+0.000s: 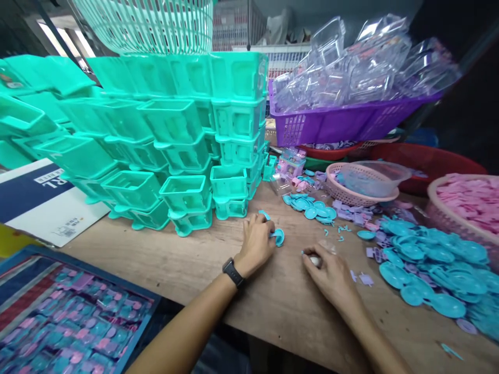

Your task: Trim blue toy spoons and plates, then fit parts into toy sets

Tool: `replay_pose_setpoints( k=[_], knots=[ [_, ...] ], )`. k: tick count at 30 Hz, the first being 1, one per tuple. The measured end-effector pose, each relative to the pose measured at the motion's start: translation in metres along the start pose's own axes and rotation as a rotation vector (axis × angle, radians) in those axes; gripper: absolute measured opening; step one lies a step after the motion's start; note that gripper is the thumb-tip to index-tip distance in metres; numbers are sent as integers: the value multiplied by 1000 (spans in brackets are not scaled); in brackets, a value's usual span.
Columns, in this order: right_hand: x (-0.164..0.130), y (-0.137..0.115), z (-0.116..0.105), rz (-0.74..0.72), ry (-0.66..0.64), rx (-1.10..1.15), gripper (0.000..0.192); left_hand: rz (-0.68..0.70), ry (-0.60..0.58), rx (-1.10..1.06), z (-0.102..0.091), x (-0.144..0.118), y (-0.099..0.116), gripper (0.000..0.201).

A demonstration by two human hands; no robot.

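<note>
- The left hand (255, 241) is rested on the wooden bench (187, 259), with a dark smartwatch (233, 271) worn at the wrist.
- A small blue plastic piece (278, 237) is pinched at the fingertips of the left hand; the grip is closed on it, and the piece lies against the bench just in front of the stack of teal bins.
- The right hand (331, 272) is laid on the bench, to the right of the blue plastic piece and a little apart from it.
- A small white rounded object (315, 261) is enclosed by the curled fingers of the right hand; what it is cannot be told.
- A stack of teal bins (175, 140) is piled behind the blue plastic piece, several rows high.
- A heap of blue discs (429, 265) is spread to the right of the blue plastic piece, with small lilac parts (366, 279) scattered at its near edge.
- A smaller cluster of blue discs (312, 208) is seen beyond the blue plastic piece, beside a pink basket (351, 195).
- A purple basket (343, 124) filled with clear plastic shells is set further behind, to the right of the teal bins.
- A tray of packed toys (74, 322) is placed well to the left of the blue plastic piece, at the near bench edge.
</note>
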State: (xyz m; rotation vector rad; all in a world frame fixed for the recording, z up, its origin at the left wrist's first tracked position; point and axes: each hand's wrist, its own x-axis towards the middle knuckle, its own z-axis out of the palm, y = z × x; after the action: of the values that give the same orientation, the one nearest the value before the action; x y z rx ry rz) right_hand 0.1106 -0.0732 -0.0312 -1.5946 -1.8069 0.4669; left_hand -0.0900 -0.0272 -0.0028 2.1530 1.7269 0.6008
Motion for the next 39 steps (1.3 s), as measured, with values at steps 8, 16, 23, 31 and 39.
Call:
replay_pose_setpoints(
  k=[8, 16, 23, 31, 39],
  knots=[
    [-36, -14, -7, 272, 95, 464, 31, -278, 70, -958, 4, -37, 9, 13],
    [-52, -51, 1, 236, 300, 423, 30, -300, 185, -1130, 21, -68, 29, 27],
    [-56, -65, -1, 164, 353, 382, 24, -230, 228, -931, 11, -79, 42, 13],
    [-55, -74, 3, 111, 415, 299, 23, -109, 271, -763, 8, -86, 49, 12],
    [-52, -76, 6, 94, 435, 241, 23, 189, 368, -487, 10, -87, 43, 17]
  ],
)
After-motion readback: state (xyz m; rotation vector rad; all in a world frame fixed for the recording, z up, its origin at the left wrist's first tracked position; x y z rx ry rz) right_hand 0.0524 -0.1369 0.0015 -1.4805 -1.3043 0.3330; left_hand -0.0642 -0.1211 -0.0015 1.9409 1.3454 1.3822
